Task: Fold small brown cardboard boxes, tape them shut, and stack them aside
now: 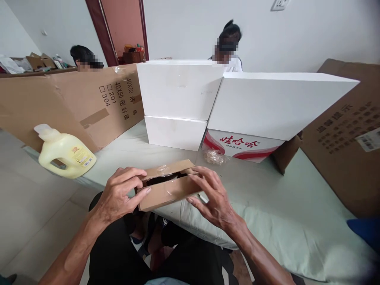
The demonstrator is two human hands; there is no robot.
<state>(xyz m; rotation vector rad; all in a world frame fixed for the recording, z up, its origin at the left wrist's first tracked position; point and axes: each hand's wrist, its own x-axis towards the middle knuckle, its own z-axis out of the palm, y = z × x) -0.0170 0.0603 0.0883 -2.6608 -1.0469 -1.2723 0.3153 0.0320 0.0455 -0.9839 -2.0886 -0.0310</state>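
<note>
A small brown cardboard box (pixel 169 194) rests at the near edge of the table, between my two hands. Its top is partly open, with a dark gap between the two flaps; what lies inside I cannot make out. My left hand (pixel 120 194) grips the box's left end, thumb on the near flap and fingers at the end and far flap. At the right end, my right hand (pixel 212 198) has its fingers bent over the top edge and its thumb on the near side. Clear tape (pixel 162 170) sticks to the far flap.
Behind the box stand stacked white boxes (pixel 181 91) and a red-and-white carton (pixel 237 146). A crumpled ball of clear tape (pixel 215 156) lies before them. Large brown cartons flank the table (pixel 252 190). A yellow jug (pixel 67 154) stands at left. Two people are behind the boxes.
</note>
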